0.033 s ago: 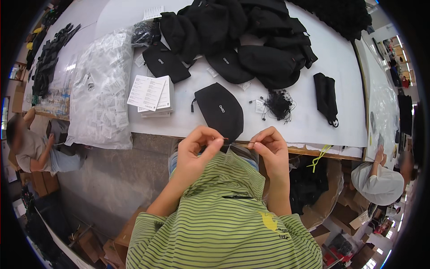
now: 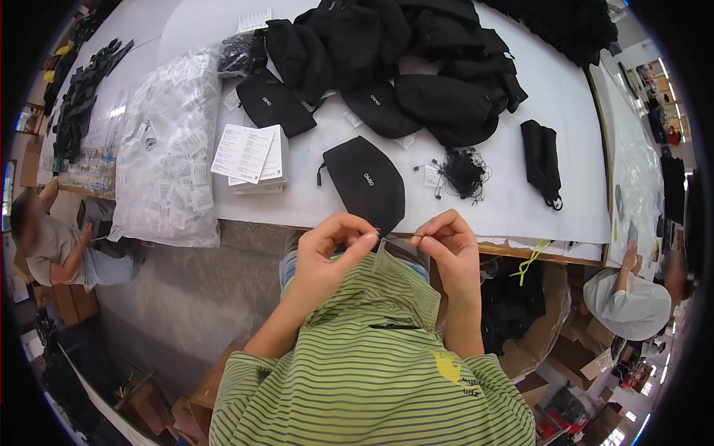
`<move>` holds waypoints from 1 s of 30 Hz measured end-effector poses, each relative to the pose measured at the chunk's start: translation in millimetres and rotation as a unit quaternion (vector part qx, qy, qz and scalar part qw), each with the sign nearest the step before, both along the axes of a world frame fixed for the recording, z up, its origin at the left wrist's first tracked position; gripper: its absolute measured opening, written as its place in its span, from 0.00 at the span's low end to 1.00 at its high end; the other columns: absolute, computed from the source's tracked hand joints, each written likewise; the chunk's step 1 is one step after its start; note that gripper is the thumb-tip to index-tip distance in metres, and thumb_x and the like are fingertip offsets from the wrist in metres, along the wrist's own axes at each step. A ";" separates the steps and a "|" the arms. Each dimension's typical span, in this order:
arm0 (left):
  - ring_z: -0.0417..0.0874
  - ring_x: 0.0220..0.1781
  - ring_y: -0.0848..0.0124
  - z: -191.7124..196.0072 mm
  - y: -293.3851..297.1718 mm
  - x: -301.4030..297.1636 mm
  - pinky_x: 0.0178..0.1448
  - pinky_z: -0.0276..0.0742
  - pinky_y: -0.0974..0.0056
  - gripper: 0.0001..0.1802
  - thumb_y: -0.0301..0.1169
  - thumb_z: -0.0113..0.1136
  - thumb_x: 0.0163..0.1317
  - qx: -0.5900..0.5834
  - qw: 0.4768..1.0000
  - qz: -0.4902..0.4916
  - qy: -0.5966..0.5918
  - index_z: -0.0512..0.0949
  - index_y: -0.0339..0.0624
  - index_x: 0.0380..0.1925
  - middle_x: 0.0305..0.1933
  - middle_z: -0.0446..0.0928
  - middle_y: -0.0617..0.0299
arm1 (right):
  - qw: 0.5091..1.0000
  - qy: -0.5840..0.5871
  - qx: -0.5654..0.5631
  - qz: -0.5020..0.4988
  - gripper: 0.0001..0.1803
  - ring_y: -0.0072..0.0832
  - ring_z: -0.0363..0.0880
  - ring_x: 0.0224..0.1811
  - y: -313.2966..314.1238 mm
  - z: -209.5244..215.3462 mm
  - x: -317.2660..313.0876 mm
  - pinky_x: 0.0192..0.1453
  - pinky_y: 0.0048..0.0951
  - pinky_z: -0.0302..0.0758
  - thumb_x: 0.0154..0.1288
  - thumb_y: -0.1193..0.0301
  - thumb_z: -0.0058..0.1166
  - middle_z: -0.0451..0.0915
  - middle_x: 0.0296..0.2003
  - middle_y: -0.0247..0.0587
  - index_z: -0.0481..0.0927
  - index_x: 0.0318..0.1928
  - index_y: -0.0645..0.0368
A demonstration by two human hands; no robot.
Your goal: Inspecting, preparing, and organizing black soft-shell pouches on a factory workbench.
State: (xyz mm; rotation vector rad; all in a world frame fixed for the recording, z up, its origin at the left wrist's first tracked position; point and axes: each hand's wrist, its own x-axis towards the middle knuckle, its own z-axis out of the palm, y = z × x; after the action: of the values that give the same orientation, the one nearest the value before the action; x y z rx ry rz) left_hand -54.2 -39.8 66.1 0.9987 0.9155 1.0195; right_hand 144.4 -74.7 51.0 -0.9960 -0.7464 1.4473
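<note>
A black fabric pouch [image 2: 366, 184] with a small white logo and a cord at its left corner lies at the table's near edge. Just below its bottom tip, the fingers of my left hand [image 2: 331, 249] are pinched together. My right hand [image 2: 450, 249] is closed in a pinch a little to the right. A thin dark string [image 2: 398, 237] runs between both sets of fingertips. Whether it is fastened to the pouch cannot be made out. Right of the pouch lies a tangled bunch of black tag strings [image 2: 464, 175]. To its left is a stack of white printed cards [image 2: 249, 156].
More black pouches [image 2: 372, 52] are heaped at the back. A clear bag of small white labels [image 2: 167, 149] hangs over the left edge. A folded black pouch [image 2: 541, 163] lies right, above a yellow-green strap [image 2: 529, 264]. One person [image 2: 59, 245] works left, another [image 2: 628, 301] right.
My left fingertips have shifted slightly right and down. The string between my hands shows more plainly; the right hand stays almost in place.
</note>
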 end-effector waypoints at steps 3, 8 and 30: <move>0.68 0.26 0.82 1.5 -1.5 3.9 0.31 0.65 0.76 0.05 0.24 0.62 0.59 0.034 0.995 -0.054 0.073 0.79 0.37 0.35 0.25 0.73 0.69 | 0.999 0.034 -0.005 0.005 0.09 0.25 0.80 0.38 -0.6 2.4 -4.7 0.44 0.24 0.76 0.60 0.81 0.57 0.81 0.35 0.43 0.72 0.40 0.63; 0.68 0.23 0.81 0.6 -3.1 16.0 0.30 0.65 0.75 0.04 0.24 0.63 0.57 0.094 0.988 -0.060 0.111 0.80 0.35 0.32 0.23 0.73 0.68 | 0.998 0.054 0.002 0.020 0.09 0.25 0.80 0.37 -2.8 3.6 -11.6 0.43 0.24 0.76 0.65 0.78 0.55 0.81 0.35 0.44 0.70 0.43 0.63; 0.73 0.28 0.80 -18.3 9.6 11.8 0.38 0.69 0.73 0.12 0.23 0.69 0.50 0.064 0.979 -0.189 0.053 0.77 0.36 0.35 0.33 0.78 0.66 | 0.986 -0.116 0.114 0.026 0.10 0.21 0.74 0.33 -11.3 5.9 -11.8 0.40 0.20 0.69 0.60 0.83 0.56 0.76 0.30 0.38 0.68 0.38 0.63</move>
State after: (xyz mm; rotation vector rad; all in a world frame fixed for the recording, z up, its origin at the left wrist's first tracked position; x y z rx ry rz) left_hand -42.4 -30.2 47.8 1.2891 0.7157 0.7150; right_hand 132.6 -86.1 56.8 -0.9814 -1.0894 1.2684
